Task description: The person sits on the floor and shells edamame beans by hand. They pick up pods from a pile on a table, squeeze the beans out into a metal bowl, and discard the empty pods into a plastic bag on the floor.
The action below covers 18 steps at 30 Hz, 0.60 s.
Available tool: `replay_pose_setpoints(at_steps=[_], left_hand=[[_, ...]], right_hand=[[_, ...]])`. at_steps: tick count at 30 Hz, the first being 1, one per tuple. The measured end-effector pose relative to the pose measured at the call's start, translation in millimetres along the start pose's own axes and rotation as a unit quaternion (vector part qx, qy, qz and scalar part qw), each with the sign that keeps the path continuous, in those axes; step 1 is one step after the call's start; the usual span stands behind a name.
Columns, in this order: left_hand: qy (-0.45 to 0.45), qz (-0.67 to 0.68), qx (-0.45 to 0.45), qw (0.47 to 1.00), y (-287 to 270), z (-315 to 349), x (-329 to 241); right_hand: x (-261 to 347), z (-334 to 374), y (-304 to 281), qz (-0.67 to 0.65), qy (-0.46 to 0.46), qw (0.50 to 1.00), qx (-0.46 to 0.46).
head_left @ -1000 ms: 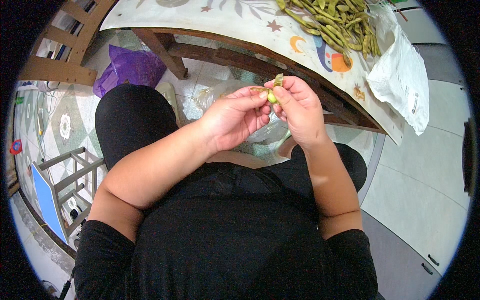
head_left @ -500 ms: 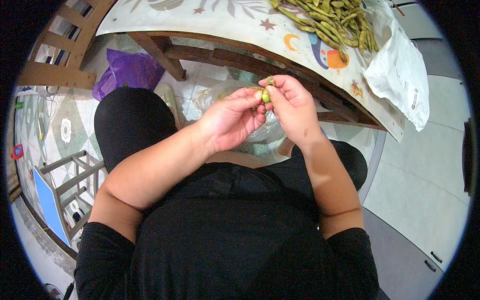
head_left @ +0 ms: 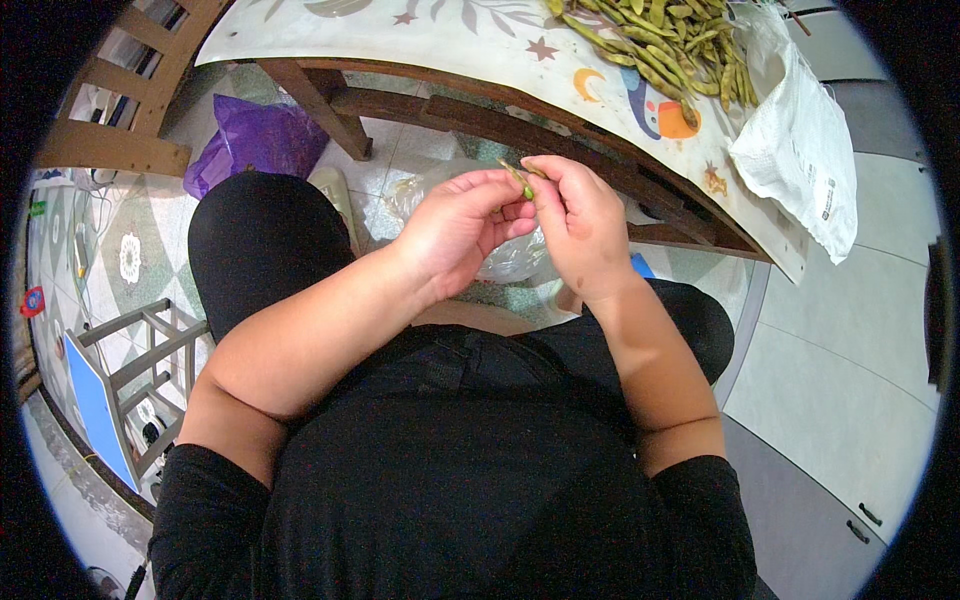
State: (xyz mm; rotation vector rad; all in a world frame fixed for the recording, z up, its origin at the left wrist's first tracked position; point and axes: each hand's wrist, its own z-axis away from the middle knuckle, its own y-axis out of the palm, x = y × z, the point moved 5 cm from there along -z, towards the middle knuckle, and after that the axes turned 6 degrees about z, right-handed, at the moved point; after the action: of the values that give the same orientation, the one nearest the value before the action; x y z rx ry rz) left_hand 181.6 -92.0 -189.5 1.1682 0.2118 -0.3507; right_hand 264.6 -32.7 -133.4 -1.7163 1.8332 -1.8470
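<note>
Between my two hands, over my lap, is a small bean pod (head_left: pixel 527 186), split so that a bit of bright green shows. My left hand (head_left: pixel 468 218) pinches its near side with thumb and forefinger. The thumb and forefinger of my right hand (head_left: pixel 577 205) grip the other side, and the fingertips nearly meet. Below the hands a clear plastic bag (head_left: pixel 512 262) stands on the floor, partly hidden by them. A heap of green-brown bean pods (head_left: pixel 665 45) lies on the table at the far right.
The table (head_left: pixel 440 50) has a patterned white cover and dark wooden legs. A white sack (head_left: pixel 800 150) hangs over its right corner. On the floor sit a purple bag (head_left: pixel 255 145) and, at left, a stool with a blue top (head_left: pixel 100 405). Pale cabinets (head_left: pixel 830 350) stand at right.
The pod has turned between my fingers and less of the green bean shows. My left fingers have curled in more, and the right hand has shifted slightly.
</note>
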Motion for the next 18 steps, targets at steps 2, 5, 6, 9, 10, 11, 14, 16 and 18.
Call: replay_pose_setpoints(at_steps=[2,5,6,9,10,11,14,16,18], left_hand=[[0.001,0.004,0.004,1.000,-1.2,-1.1,0.2],[0.005,-0.011,0.003,1.000,-2.7,-2.5,0.0],[0.005,-0.015,0.004,1.000,-3.4,-2.8,0.1],[0.004,-0.025,-0.001,1.000,-4.5,-2.7,0.7],[0.002,-0.027,-0.008,1.000,-4.1,-2.0,0.8],[0.001,-0.028,-0.014,1.000,-4.2,-1.5,0.8],[-0.009,-0.031,-0.003,0.999,-3.1,-2.9,1.1],[0.006,-0.028,-0.038,0.999,-5.6,-3.9,-0.4],[0.019,-0.026,-0.071,0.997,-9.0,-4.8,-5.4]], right_hand=[[-0.1,-0.6,0.1,0.008,0.007,1.000,0.013],[0.6,-0.8,0.1,-0.036,0.035,0.998,0.024],[0.5,-0.9,0.9,-0.015,0.019,0.999,0.025],[-1.1,-0.8,3.0,0.030,-0.016,0.999,0.029],[-0.7,-0.6,2.7,0.034,-0.018,0.999,0.030],[-0.3,-0.3,2.6,0.037,-0.021,0.999,0.031],[-14.1,3.2,9.4,-0.207,0.164,0.964,0.037],[-19.7,1.6,5.4,-0.205,0.177,0.962,0.025],[-20.4,-0.8,-1.7,-0.210,0.192,0.958,0.033]])
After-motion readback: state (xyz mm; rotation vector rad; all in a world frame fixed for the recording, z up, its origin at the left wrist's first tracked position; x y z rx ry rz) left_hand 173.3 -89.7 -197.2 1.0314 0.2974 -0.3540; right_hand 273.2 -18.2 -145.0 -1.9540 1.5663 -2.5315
